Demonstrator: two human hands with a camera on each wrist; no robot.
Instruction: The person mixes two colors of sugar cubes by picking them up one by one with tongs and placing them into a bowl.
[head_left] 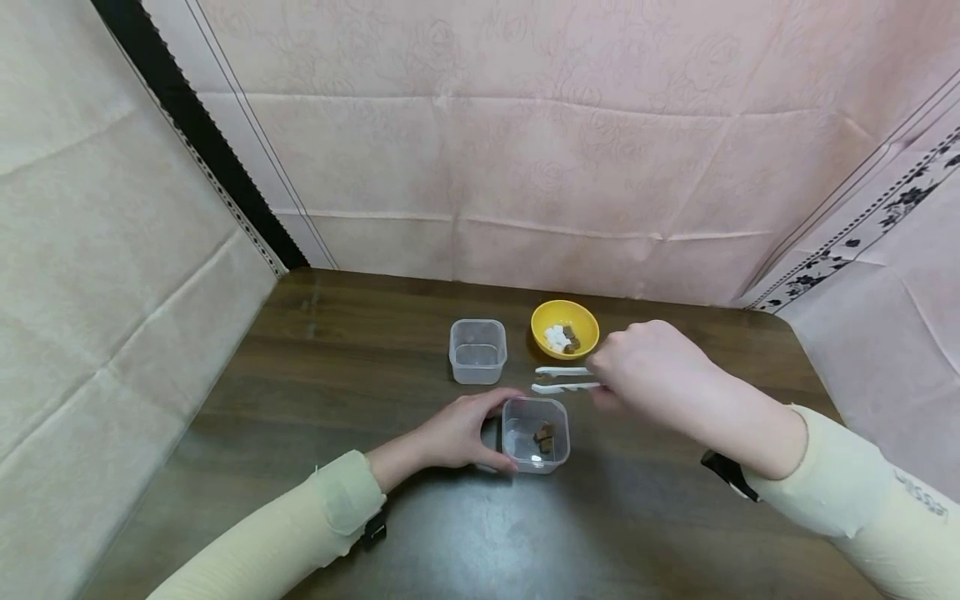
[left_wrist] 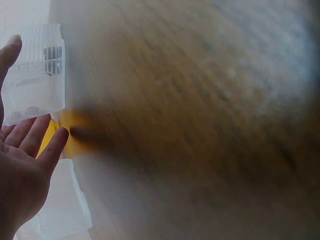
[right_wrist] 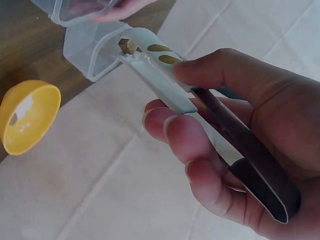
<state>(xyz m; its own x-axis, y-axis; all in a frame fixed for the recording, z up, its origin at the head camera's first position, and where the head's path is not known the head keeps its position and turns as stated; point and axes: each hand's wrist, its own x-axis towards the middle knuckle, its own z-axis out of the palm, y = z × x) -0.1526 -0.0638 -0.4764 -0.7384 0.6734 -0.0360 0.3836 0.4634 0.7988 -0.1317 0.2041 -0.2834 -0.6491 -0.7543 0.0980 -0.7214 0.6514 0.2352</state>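
My left hand (head_left: 453, 433) grips a clear square plastic container (head_left: 513, 454) from its left side, thumb at the near corner and fingers at the far one. Several brown pieces (head_left: 545, 437) lie in it. My right hand (head_left: 652, 362) holds light-coloured tongs (head_left: 562, 388) with metal arms, thumb on one arm and fingers under the other. A small brown cube (right_wrist: 128, 46) sits between the tong tips in the right wrist view. The tips are just beyond the container, near the yellow bowl (head_left: 537, 327), which holds white and brown pieces (head_left: 557, 337).
A second clear container (head_left: 477, 354) stands left of the bowl, behind the held one. Cloth with fold lines (head_left: 480, 183) hangs behind the dark wooden table (head_left: 360, 333), and more cloth (head_left: 97, 333) covers the left side.
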